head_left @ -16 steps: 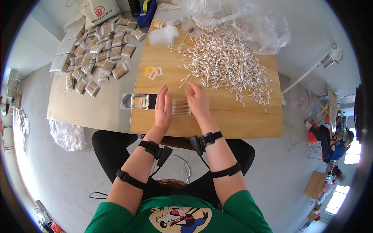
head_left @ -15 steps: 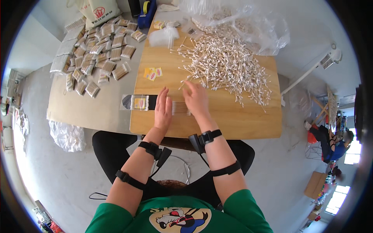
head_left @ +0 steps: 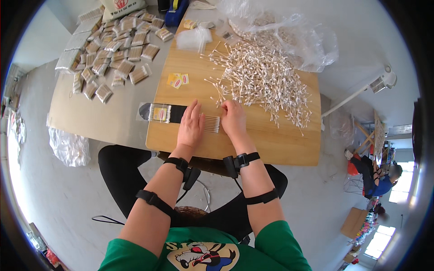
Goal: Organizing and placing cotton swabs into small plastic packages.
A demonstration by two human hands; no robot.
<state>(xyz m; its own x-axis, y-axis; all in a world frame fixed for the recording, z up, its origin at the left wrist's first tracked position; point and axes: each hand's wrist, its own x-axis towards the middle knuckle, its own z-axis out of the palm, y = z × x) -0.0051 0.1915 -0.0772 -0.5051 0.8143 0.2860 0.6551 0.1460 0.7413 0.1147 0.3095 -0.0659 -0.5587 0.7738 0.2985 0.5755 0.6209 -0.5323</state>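
Note:
My left hand [head_left: 191,125] lies flat with fingers stretched out, covering the left part of a neat row of cotton swabs [head_left: 211,123] on the wooden table. Beyond its fingers to the left are a black strip [head_left: 177,112] and a clear-wrapped swab pack [head_left: 159,113] with a yellow card. My right hand [head_left: 234,119] is just right of the row, fingertips pinched together at the near-left edge of the loose swab pile [head_left: 264,79]. What lies between those fingertips is too small to make out.
Small yellow-and-white cards [head_left: 178,80] rest beyond my left hand. Clear plastic sleeves [head_left: 194,39] and a large clear bag [head_left: 298,38] are at the back. Many filled swab packs [head_left: 124,52] cover the left table, near a blue tape dispenser [head_left: 176,13]. A lamp arm [head_left: 357,97] stands at right.
My right hand has gone from spread fingers to a pinch at the pile's edge. My left hand stays over the row, its fingers now lying flatter. The whole view has shifted slightly.

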